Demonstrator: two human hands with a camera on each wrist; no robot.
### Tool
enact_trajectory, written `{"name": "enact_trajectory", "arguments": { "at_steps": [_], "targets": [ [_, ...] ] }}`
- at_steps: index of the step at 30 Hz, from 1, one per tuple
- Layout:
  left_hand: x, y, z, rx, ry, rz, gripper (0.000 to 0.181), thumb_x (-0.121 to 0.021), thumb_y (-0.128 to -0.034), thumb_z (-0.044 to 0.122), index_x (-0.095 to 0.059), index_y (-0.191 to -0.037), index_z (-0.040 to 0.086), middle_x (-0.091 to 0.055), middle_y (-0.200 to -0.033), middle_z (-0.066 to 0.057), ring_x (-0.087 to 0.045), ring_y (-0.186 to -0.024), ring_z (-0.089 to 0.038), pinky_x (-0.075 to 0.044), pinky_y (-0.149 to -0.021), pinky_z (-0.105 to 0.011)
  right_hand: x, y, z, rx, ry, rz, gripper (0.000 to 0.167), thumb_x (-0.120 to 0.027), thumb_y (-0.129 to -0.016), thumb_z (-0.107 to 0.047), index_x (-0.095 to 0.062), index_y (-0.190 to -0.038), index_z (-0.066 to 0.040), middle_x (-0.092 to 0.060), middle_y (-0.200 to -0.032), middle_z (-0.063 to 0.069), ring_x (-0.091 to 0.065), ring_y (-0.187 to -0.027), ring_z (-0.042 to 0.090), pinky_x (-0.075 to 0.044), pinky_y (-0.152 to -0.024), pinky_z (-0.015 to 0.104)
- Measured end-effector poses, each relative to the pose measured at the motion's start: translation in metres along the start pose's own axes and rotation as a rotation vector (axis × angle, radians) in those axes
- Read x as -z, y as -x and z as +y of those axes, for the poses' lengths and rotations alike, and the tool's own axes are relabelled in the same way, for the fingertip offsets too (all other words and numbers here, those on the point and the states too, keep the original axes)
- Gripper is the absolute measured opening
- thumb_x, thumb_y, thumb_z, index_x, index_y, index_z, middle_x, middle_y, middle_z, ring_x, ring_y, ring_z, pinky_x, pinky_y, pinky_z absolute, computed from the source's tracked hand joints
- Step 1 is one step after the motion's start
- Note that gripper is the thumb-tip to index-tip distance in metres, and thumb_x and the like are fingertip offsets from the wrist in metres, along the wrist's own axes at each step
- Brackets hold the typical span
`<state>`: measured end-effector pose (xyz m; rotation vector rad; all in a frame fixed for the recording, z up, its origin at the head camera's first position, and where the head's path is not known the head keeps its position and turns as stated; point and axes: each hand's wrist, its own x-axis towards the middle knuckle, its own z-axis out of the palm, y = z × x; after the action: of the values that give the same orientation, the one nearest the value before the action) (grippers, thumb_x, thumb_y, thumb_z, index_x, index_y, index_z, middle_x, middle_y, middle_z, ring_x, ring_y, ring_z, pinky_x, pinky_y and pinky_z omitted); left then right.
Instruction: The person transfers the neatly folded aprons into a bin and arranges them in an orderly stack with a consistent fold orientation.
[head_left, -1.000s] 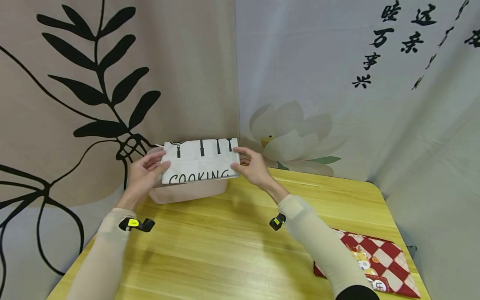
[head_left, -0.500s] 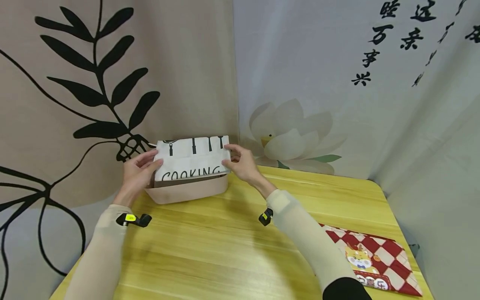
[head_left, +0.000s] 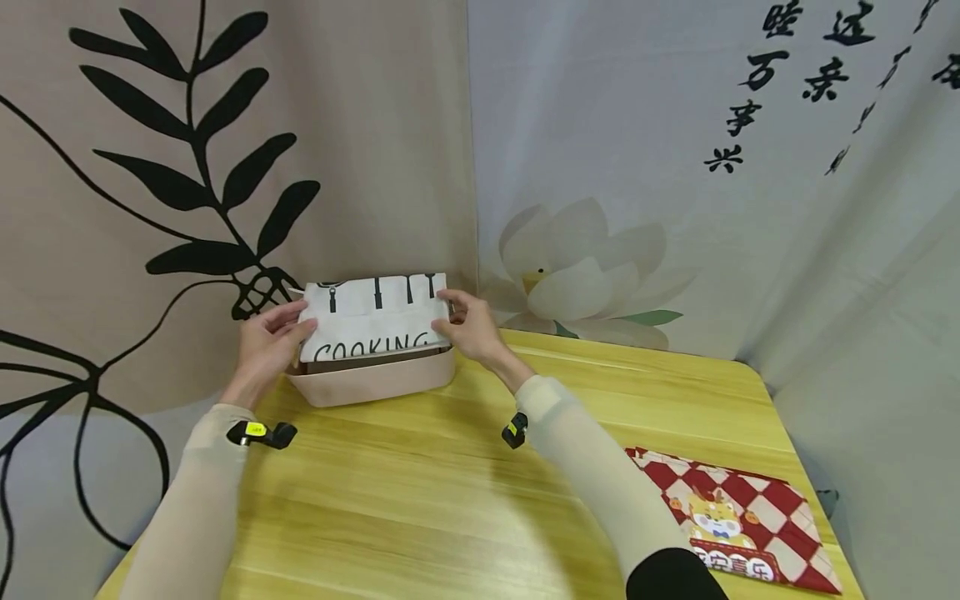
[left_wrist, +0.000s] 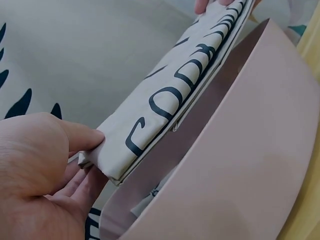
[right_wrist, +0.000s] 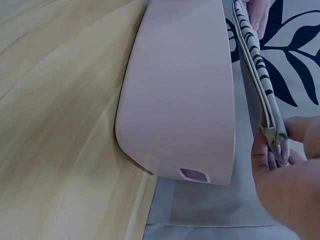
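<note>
A folded white cloth (head_left: 375, 312), printed with utensil shapes and the word COOKING, is held over a pale pink bin (head_left: 375, 383). My left hand (head_left: 266, 346) pinches its left end, thumb on top and fingers beneath, as the left wrist view shows. At the other end my right hand (head_left: 476, 329) grips the cloth between thumb and fingers. In the right wrist view the layered edge of the cloth (right_wrist: 257, 75) sits just above and behind the bin's rim. Something grey (left_wrist: 150, 202) lies inside the bin; the rest of the interior is mostly hidden.
The bin stands at the back left of the yellow wooden table (head_left: 420, 483), close to the printed curtain (head_left: 390, 167). A red and white checkered packet (head_left: 738, 521) with a cartoon animal lies at the right, partly behind my right sleeve.
Both hands have moved left together with the cloth, which now lines up over the bin. More of the bin's front rim and opening shows. The bin stays about where it was.
</note>
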<state>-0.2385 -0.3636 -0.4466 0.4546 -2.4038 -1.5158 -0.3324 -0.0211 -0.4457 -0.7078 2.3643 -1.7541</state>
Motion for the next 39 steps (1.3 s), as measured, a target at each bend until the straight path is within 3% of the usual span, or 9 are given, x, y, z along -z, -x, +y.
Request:
{"name": "enact_trajectory", "arguments": {
  "at_steps": [3, 10, 22, 30, 39],
  "targets": [
    [0.0, -0.003, -0.002, -0.012, -0.015, -0.005, 0.057, -0.074, -0.111, 0.037, -0.062, -0.162, 0.016, -0.062, -0.165, -0.015, -0.063, -0.144, -0.018, -0.054, -0.102, -0.003, -0.003, -0.002, 0.0, -0.009, 0.0, 0.008, 0.06, -0.079, -0.104, -0.002, -0.061, -0.161, -0.007, -0.063, -0.161, 0.021, -0.075, -0.122, 0.04, -0.063, -0.084, 0.023],
    [0.0, -0.006, -0.006, -0.007, -0.057, 0.006, 0.053, -0.074, -0.1112, 0.034, -0.065, -0.16, 0.014, -0.063, -0.164, -0.016, -0.062, -0.128, -0.006, -0.051, -0.094, -0.001, -0.01, -0.004, 0.001, -0.016, 0.015, 0.02, 0.059, -0.079, -0.103, -0.001, -0.061, -0.16, -0.006, -0.065, -0.156, 0.022, -0.075, -0.12, 0.04, -0.062, -0.081, 0.023],
    [-0.004, -0.011, -0.007, 0.006, -0.177, 0.028, 0.049, -0.072, -0.1123, 0.032, -0.066, -0.159, 0.017, -0.068, -0.158, -0.015, -0.064, -0.139, -0.029, -0.05, -0.094, -0.01, -0.016, -0.007, 0.005, -0.018, 0.056, 0.034, 0.057, -0.08, -0.104, -0.004, -0.064, -0.158, -0.007, -0.069, -0.145, 0.022, -0.074, -0.119, 0.034, -0.064, -0.085, 0.027],
    [-0.004, -0.012, -0.01, -0.032, -0.199, 0.036, 0.049, -0.073, -0.1114, 0.03, -0.067, -0.157, 0.013, -0.07, -0.155, -0.019, -0.066, -0.138, -0.033, -0.045, -0.083, -0.002, -0.017, -0.007, 0.007, -0.016, 0.094, 0.032, 0.056, -0.078, -0.105, -0.006, -0.062, -0.159, -0.007, -0.069, -0.143, 0.022, -0.073, -0.117, 0.032, -0.064, -0.086, 0.03],
    [-0.006, -0.011, -0.01, -0.032, -0.244, 0.016, 0.05, -0.071, -0.1127, 0.031, -0.065, -0.159, 0.01, -0.068, -0.155, -0.022, -0.064, -0.139, -0.038, -0.047, -0.09, -0.013, -0.02, -0.01, 0.009, -0.039, 0.151, 0.039, 0.056, -0.078, -0.106, -0.007, -0.062, -0.159, -0.008, -0.072, -0.131, 0.019, -0.07, -0.112, 0.029, -0.057, -0.082, 0.024]
  ]
}}
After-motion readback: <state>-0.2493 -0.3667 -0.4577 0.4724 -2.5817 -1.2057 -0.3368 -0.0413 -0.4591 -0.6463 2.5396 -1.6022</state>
